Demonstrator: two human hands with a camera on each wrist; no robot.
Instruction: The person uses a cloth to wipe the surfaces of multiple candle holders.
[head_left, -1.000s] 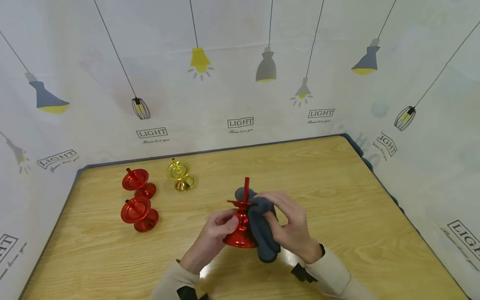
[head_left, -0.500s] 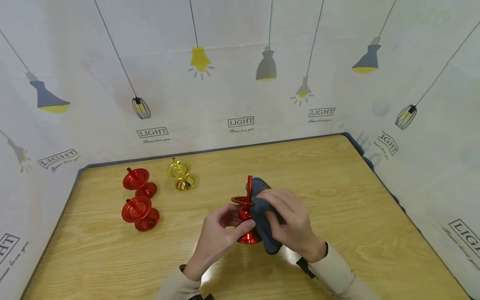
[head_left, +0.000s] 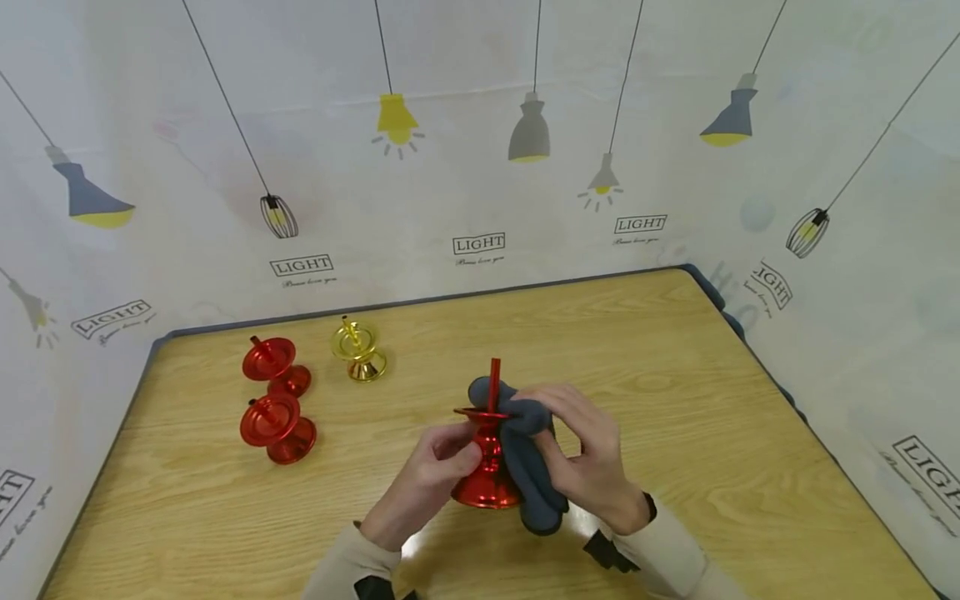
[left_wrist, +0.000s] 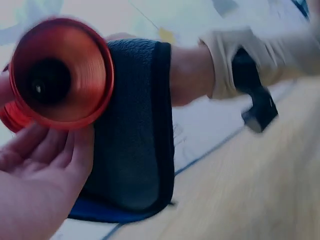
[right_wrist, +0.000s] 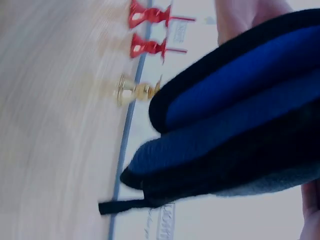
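A shiny red candle holder (head_left: pixel 486 485) with a flared foot, a dish and a thin upright tube is held above the table in the head view. My left hand (head_left: pixel 429 477) grips its middle from the left, thumb in front. In my right hand (head_left: pixel 588 457) is a folded dark blue-grey cloth (head_left: pixel 531 471), pinched against the dish and draped down the holder's right side. The left wrist view looks into the hollow underside of the candle holder (left_wrist: pixel 82 75), with the cloth (left_wrist: pixel 132 125) behind it. Only cloth (right_wrist: pixel 240 115) fills most of the right wrist view; the holder is hidden there.
Two more red candle holders (head_left: pixel 291 440) (head_left: pixel 288 380) stand at the left of the wooden table (head_left: pixel 675 375). A gold candle holder (head_left: pixel 366 365) is just to their right. Behind the table hangs a white curtain (head_left: pixel 480 192) printed with lamps.
Over the last half second, my left thumb has shifted from the holder's foot to its middle. Candle holder and left hand have come slightly left and nearer; the cloth's upper end now shows behind the tube.
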